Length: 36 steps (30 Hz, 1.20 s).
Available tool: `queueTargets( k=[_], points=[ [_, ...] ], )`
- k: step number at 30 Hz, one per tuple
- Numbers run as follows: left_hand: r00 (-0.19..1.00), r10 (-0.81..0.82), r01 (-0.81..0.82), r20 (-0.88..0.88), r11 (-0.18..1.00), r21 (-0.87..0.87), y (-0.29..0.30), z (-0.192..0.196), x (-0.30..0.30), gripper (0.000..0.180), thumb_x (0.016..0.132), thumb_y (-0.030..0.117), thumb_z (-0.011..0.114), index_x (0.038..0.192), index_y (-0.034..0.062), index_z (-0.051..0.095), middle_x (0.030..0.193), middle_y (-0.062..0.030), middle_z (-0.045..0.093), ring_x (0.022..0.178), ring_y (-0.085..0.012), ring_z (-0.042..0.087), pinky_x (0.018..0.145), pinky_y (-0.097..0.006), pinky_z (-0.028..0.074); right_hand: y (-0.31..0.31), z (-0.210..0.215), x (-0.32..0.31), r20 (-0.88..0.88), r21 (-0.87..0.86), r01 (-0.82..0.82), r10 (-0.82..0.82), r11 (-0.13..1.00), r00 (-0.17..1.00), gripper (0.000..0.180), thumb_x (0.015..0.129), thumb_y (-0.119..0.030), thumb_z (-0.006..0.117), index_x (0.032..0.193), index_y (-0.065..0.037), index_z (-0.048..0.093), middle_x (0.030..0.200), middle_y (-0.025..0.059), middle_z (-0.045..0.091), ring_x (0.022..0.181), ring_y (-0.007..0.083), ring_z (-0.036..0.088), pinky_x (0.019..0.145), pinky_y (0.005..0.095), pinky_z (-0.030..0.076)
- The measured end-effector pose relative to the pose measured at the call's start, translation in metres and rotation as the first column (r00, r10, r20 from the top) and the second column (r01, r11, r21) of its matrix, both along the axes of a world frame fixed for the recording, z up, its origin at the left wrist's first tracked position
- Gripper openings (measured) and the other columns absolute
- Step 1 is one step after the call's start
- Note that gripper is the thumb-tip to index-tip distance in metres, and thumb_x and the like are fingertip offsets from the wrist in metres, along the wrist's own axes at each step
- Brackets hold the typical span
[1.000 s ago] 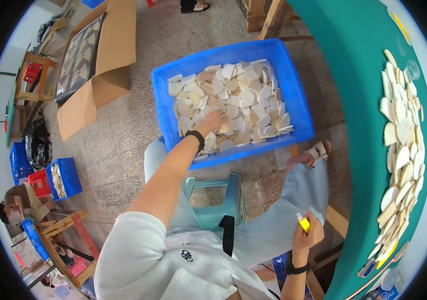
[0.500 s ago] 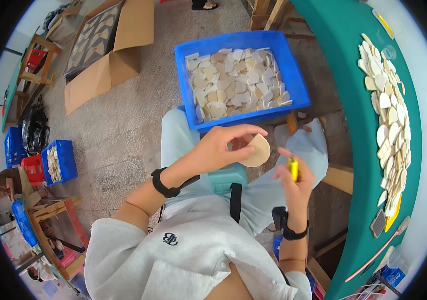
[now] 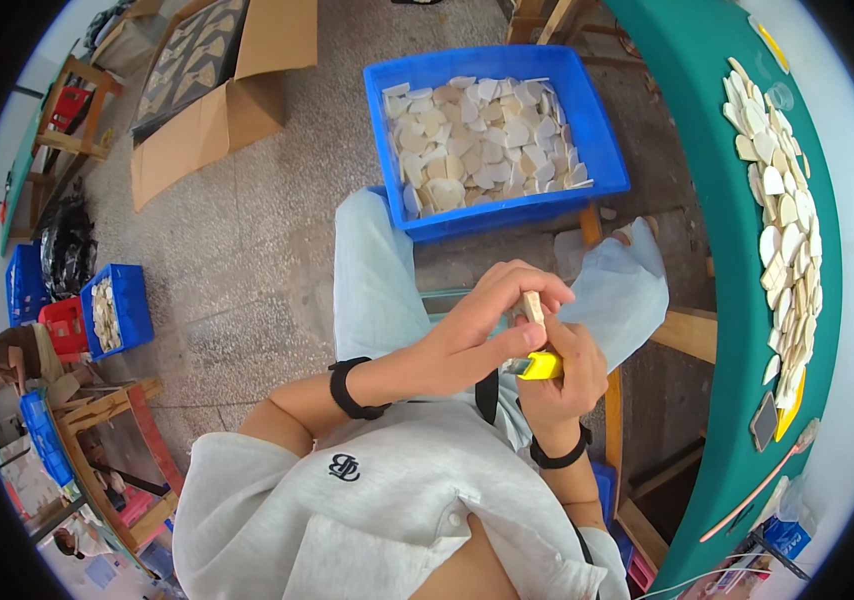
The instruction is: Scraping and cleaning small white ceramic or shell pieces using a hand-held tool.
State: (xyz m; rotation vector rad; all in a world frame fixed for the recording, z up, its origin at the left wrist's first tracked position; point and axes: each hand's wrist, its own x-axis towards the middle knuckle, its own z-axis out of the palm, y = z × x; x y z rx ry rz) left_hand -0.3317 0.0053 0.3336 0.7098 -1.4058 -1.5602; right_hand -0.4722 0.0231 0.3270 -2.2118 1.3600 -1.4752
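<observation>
My left hand (image 3: 482, 325) pinches a pale cream flat piece (image 3: 533, 308), turned nearly edge-on. Fingers of my right hand (image 3: 569, 380) are wrapped round a yellow utility knife (image 3: 543, 367), whose short grey blade points left, just below the piece. Both hands meet in front of my lap, so the exact contact of blade and piece is hidden. Beyond them, a blue bin (image 3: 507, 218) holds many similar pale pieces (image 3: 487, 140). More such pieces (image 3: 787, 240) lie heaped in a long row along the green table (image 3: 692, 110) on my right.
A phone (image 3: 764, 420) and a pink-handled tool (image 3: 747, 505) lie on the table. At the far left stands an open cardboard box (image 3: 182, 145) with patterned contents. A small blue crate (image 3: 132, 310) and a wooden frame (image 3: 112, 405) are at left, near another person (image 3: 22, 365).
My hands have come together. The cream piece has turned from face-on to edge-on, and the knife has moved left and down, beside it.
</observation>
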Motion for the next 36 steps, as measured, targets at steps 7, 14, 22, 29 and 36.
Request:
queueTargets(
  k=[7,14,22,29,36],
  points=[
    [0.984,0.163,-0.155,-0.074,0.983,0.1,-0.001,-0.005,0.003,0.02,0.091,0.02,0.037,0.079,0.0053,0.043,0.081,-0.003,0.039,0.073,-0.0129,0.035,0.067,-0.025,0.031,0.012,0.008,-0.004,0.122,0.222,-0.173,0.149,0.959,0.981,0.041,0.063,-0.011,0.08,0.099,-0.002,0.063,0.06,0.0043,0.053,0.049,0.0152,0.049,0.045,0.0248,0.036],
    [0.984,0.163,-0.14,-0.067,0.953,0.268,-0.004,-0.008,0.012,0.036,0.095,0.038,0.031,0.077,0.0079,0.041,0.071,0.0021,0.031,0.066,-0.009,0.029,0.062,-0.024,0.026,0.001,0.025,-0.025,0.097,0.369,-0.085,0.052,0.925,0.994,0.032,0.075,-0.015,0.072,0.102,-0.001,0.062,0.065,0.0077,0.054,0.051,0.0161,0.048,0.048,0.0259,0.037],
    [0.973,0.192,-0.184,0.13,0.98,-0.074,-0.002,-0.003,0.011,0.035,0.086,0.037,0.058,0.087,0.0054,0.044,0.082,-0.0051,0.036,0.075,-0.018,0.032,0.067,-0.03,0.029,-0.007,0.037,-0.027,-0.252,0.293,-0.091,0.169,0.952,0.953,0.037,0.076,-0.027,0.07,0.107,-0.008,0.065,0.057,0.0021,0.045,0.044,0.0139,0.041,0.041,0.0271,0.032],
    [0.951,0.211,-0.17,0.224,0.967,-0.188,-0.004,-0.003,0.014,0.031,0.089,0.034,0.055,0.086,0.0046,0.044,0.079,-0.0051,0.034,0.072,-0.0188,0.031,0.066,-0.03,0.028,-0.01,0.045,-0.031,-0.318,0.287,-0.103,0.197,0.952,0.927,0.034,0.076,-0.026,0.07,0.105,-0.008,0.066,0.057,0.0017,0.044,0.043,0.0145,0.041,0.041,0.0271,0.031],
    [0.926,0.223,-0.17,0.306,0.967,-0.191,-0.004,-0.002,0.016,0.032,0.09,0.034,0.052,0.084,0.0032,0.045,0.078,-0.0077,0.037,0.072,-0.0214,0.034,0.065,-0.032,0.029,-0.013,0.044,-0.031,-0.352,0.281,-0.106,0.205,0.954,0.913,0.032,0.075,-0.024,0.071,0.102,-0.008,0.066,0.056,0.0013,0.043,0.043,0.0139,0.041,0.04,0.0269,0.031]
  ],
)
